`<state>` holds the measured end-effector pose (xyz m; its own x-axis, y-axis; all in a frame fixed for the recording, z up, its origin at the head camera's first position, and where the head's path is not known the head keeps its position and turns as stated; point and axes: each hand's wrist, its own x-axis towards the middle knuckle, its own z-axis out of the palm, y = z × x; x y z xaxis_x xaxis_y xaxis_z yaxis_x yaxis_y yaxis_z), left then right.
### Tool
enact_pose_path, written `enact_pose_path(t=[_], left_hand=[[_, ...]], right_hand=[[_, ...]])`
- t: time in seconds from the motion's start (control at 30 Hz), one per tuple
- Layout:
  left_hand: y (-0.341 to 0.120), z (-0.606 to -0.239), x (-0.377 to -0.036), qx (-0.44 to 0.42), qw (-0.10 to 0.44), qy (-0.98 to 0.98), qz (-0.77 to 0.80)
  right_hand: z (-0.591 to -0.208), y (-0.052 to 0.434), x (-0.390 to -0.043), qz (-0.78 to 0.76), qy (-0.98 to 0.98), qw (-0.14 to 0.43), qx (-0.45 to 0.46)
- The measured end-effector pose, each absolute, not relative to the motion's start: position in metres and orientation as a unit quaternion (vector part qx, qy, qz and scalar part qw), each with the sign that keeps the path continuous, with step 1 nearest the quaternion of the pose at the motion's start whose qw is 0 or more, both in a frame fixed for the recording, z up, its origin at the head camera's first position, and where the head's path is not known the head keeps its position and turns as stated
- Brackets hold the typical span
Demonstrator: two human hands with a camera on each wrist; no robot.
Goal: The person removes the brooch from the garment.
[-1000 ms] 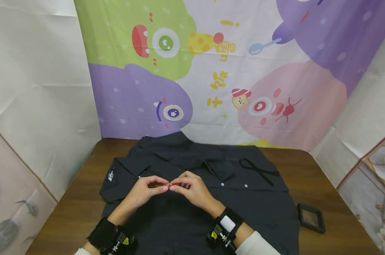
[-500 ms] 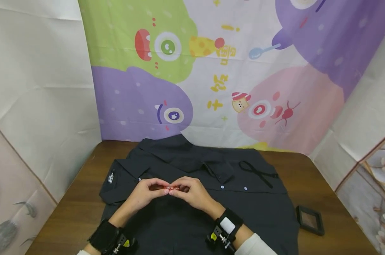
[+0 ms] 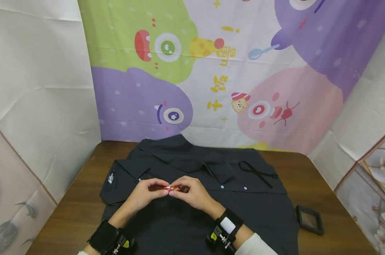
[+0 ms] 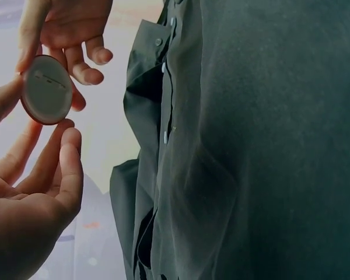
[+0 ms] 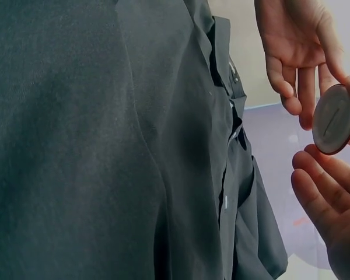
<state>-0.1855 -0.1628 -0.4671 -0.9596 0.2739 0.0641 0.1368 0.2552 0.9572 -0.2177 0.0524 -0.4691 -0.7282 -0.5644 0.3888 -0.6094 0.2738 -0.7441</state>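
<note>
From the head view, both hands meet above the shirt (image 3: 211, 216), the left hand (image 3: 144, 193) and right hand (image 3: 192, 193) pinching a badge (image 3: 171, 188) between fingertips. The left wrist view shows the badge (image 4: 45, 90) back-side up, rim held by both thumbs, other fingers loosely spread. The right wrist view shows the badge (image 5: 335, 119) similarly; the pin looks closed, though it's dim.

Two hands were in view, a left hand (image 3: 147, 193) and a right hand (image 3: 192, 191), and between them was one round pin badge (image 3: 171, 188). One dark shirt (image 3: 250, 209) lay on one wooden table (image 3: 335, 184). On the shirt, two pale buttons showed to the right of the hands, the first button (image 3: 222, 186) and the second button (image 3: 245, 188), along with one black ribbon (image 3: 257, 171) and one small white logo (image 3: 110, 177). One small black square box (image 3: 310, 219) sat on the table. There were two black wrist straps, one strap (image 3: 104, 236) and another strap (image 3: 228, 224).
</note>
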Motion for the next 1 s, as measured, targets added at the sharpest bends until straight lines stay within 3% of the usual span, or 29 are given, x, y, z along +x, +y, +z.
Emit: enact_pose_path(t=[0.27,1.0], left_hand=[[-0.1625,-0.466,-0.1849,0.135,0.043,0.797,0.587],[-0.1583,-0.4692,-0.1843,0.146,0.009,0.815,0.561]], right_hand=[[-0.4656,0.0526,-0.2182,0.46,-0.808,-0.002,0.367],[-0.4668,0.0548,-0.2185,0.439,-0.819,0.016,0.37]])
